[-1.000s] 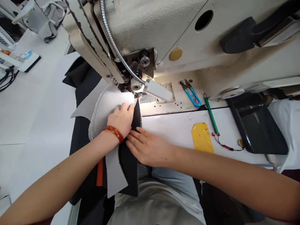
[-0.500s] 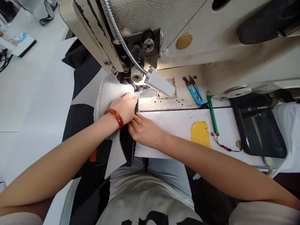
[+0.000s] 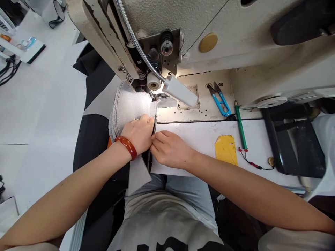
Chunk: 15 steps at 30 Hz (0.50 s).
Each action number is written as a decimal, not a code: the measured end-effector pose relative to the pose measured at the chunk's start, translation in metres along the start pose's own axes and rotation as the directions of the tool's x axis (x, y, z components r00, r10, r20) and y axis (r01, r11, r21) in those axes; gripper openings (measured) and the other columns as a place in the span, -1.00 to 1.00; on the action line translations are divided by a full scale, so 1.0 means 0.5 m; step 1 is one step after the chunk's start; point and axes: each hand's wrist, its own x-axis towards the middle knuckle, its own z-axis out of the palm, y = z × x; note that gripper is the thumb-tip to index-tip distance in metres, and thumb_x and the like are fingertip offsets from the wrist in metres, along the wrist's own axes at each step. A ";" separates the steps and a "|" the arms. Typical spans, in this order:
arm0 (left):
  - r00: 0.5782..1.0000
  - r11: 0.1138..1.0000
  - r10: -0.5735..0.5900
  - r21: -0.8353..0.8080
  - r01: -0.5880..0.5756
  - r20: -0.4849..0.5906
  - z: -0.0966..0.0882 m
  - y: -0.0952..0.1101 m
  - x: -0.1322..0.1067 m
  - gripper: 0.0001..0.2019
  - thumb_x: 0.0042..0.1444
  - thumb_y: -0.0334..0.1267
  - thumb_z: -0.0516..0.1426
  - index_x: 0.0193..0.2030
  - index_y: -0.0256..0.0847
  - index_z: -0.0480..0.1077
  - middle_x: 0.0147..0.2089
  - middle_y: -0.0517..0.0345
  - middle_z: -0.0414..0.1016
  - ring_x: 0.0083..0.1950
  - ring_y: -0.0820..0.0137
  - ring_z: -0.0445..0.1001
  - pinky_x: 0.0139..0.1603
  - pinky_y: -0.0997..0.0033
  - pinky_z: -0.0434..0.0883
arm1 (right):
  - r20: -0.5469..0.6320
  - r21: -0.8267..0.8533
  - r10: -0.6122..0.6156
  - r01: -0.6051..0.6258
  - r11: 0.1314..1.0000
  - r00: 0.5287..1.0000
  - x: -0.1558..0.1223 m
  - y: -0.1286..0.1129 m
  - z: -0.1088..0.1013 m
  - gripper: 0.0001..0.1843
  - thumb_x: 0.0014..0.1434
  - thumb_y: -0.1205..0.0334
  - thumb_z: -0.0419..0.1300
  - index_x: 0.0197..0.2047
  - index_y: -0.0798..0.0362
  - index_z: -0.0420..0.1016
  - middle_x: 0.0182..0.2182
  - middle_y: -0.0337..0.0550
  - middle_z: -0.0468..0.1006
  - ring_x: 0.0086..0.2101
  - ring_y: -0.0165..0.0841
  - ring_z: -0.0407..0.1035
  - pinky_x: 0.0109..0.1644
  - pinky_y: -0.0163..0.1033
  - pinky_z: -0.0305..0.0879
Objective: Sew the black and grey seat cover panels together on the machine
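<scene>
Under the sewing machine head (image 3: 154, 82) lies a light grey mesh fabric piece (image 3: 131, 104) with a curved, stitched outer edge. Black and pale grey fabric (image 3: 140, 174) hangs from it over the table's front edge. My left hand (image 3: 140, 134), with a reddish-brown bangle (image 3: 126, 147) on its wrist, is closed on the mesh near its right edge, just in front of the needle area. Fingertips pinched, my right hand (image 3: 169, 148) grips the fabric's right edge beside the left hand. The exact layers between its fingers are hidden.
Blue thread snips (image 3: 221, 103) lie on the machine bed, with a green pencil (image 3: 240, 127) to their right. A yellow card (image 3: 226, 150) and a black tray (image 3: 293, 139) are on the table's right side. Dark fabric (image 3: 90, 139) spreads over the left.
My left hand has slid back from the needle toward my body, uncovering more mesh. The right hand has curled into a tighter pinch. The hanging grey strip has shifted right.
</scene>
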 end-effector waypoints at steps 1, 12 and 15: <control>1.000 1.000 -0.013 0.004 0.013 -0.011 0.003 0.003 -0.002 -0.56 0.21 -0.28 0.04 0.23 -0.30 0.30 -0.01 -0.17 0.41 -0.07 0.07 0.51 -0.26 0.23 0.41 | 0.080 0.036 -0.007 0.005 0.999 0.997 -0.002 -0.001 -0.003 -0.66 0.23 0.57 0.01 -0.46 0.11 0.47 -0.53 -0.06 0.48 -0.41 -0.29 0.19 -0.39 -0.18 0.02; 0.987 0.998 -0.043 -0.043 0.037 -0.155 0.017 -0.003 0.037 -0.64 0.28 -0.34 -0.10 -0.07 -0.26 0.51 -0.15 -0.07 0.47 -0.15 0.17 0.51 -0.22 0.26 0.37 | 0.350 0.067 0.142 -0.176 0.982 0.926 0.015 0.014 -0.004 -0.64 0.27 0.51 -0.02 -0.32 0.14 0.61 -0.37 0.03 0.58 -0.24 -0.15 0.34 -0.14 -0.03 0.27; 0.979 0.997 -0.040 -0.065 0.027 -0.200 0.016 -0.010 0.066 -0.67 0.25 -0.34 -0.07 -0.12 -0.26 0.52 -0.13 -0.06 0.48 -0.13 0.18 0.51 -0.18 0.27 0.38 | 0.320 0.041 0.174 -0.198 0.979 0.931 0.018 0.033 0.008 -0.67 0.28 0.51 0.00 -0.26 0.18 0.61 -0.30 0.08 0.58 -0.20 -0.13 0.33 -0.08 -0.02 0.25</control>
